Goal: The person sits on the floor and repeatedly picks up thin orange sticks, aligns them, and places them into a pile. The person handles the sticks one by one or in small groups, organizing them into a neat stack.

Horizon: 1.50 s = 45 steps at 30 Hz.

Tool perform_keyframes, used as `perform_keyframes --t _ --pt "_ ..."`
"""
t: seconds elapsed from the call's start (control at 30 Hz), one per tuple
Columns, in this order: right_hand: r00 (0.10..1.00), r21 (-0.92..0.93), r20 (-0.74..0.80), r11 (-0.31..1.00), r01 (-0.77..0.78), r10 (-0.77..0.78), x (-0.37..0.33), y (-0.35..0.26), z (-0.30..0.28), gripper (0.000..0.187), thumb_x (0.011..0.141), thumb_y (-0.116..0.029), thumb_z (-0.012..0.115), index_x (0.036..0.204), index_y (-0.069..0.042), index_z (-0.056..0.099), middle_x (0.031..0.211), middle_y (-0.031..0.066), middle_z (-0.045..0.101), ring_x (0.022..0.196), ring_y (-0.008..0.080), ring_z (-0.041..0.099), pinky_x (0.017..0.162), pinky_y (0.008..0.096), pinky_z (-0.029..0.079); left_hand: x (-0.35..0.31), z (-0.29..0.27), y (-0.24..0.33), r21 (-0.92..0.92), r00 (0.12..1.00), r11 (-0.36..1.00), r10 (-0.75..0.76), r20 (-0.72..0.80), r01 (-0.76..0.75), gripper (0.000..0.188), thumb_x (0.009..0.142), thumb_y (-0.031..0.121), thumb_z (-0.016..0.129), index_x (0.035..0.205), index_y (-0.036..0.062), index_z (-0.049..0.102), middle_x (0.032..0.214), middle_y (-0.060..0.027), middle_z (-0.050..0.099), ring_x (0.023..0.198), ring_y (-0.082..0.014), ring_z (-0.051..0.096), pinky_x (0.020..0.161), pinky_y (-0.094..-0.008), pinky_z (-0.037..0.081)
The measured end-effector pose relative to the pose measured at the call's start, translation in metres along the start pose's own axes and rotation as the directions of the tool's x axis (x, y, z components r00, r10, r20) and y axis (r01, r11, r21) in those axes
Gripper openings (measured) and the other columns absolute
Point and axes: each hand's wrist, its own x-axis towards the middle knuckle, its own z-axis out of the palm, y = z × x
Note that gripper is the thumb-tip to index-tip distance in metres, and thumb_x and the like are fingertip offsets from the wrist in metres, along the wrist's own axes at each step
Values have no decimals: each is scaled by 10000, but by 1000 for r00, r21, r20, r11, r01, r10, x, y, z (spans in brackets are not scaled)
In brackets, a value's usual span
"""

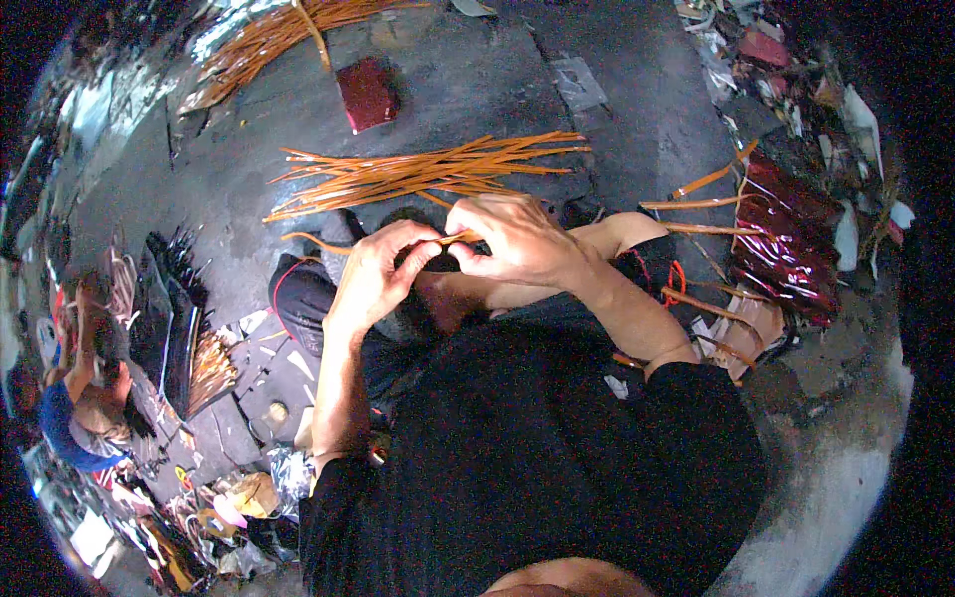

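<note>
My left hand and my right hand meet in front of me, thumbs and fingers pinched on a thin orange-brown strip. One end of a strip sticks out to the left, past my left hand. My fingers cover much of the held piece, so its full shape is hidden. Just beyond my hands, a loose pile of similar glossy strips lies crisscrossed on the grey floor.
A larger bundle of strips lies at the far left, near a dark red sheet. Glossy dark red material and several loose strips lie to my right. Another person in a blue cap is at the left, beside scraps.
</note>
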Motion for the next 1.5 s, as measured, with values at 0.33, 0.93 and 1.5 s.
perform_keyframes --t 0.33,0.93,1.5 --pt "977 -309 -183 950 46 -107 -16 6 -11 198 805 -198 700 954 -102 613 995 76 565 946 298 556 798 408 457 10 22 -2 -91 982 994 -69 -174 54 121 879 108 662 962 21 663 809 -95 643 677 -180 609 617 -308 479" --pt "853 337 -361 906 -256 376 -8 -9 36 187 729 17 641 785 -48 475 681 36 512 610 122 526 553 278 441 16 40 -17 -690 954 724 -226 -199 28 57 910 79 614 863 53 594 768 -3 602 716 -85 566 684 -248 468" --pt "997 157 -76 987 -19 31 -6 11 -7 153 869 -135 664 972 -24 651 904 118 679 797 275 659 714 363 512 16 8 8 -182 992 979 -108 -69 94 136 879 126 682 967 23 684 852 -72 683 804 -160 652 759 -295 507"
